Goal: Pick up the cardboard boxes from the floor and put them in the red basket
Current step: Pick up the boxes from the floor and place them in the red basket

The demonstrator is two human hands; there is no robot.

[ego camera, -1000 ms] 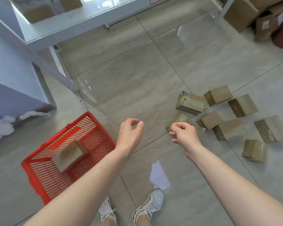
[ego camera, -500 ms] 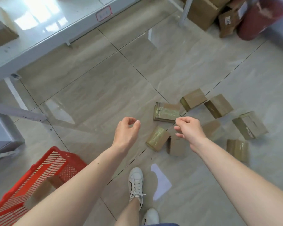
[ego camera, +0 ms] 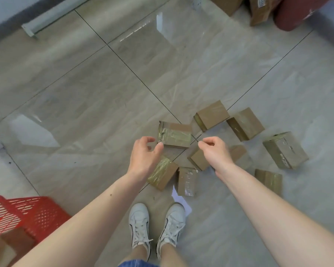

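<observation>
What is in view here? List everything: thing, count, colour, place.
small taped cardboard boxes: eight visible, brown, clustered on floor ahead of feet
red plastic mesh basket: one, bottom left, holding one brown cardboard box
larger cardboard cartons: at least two, brown, top right
dark red round object: one, top right
white paper scrap: one, by right shoe
white sneakers: two, bottom centre
left hand: empty, open, over boxes
right hand: empty, fingers curled

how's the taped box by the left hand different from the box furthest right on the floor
The taped box lies flat and low, with glossy tape across its near half; the rightmost box stands taller, with tape strips over its top. The taped box lies just beyond the left hand; the rightmost box sits well clear of both hands. Both are brown cardboard, closed, on the floor.
</observation>
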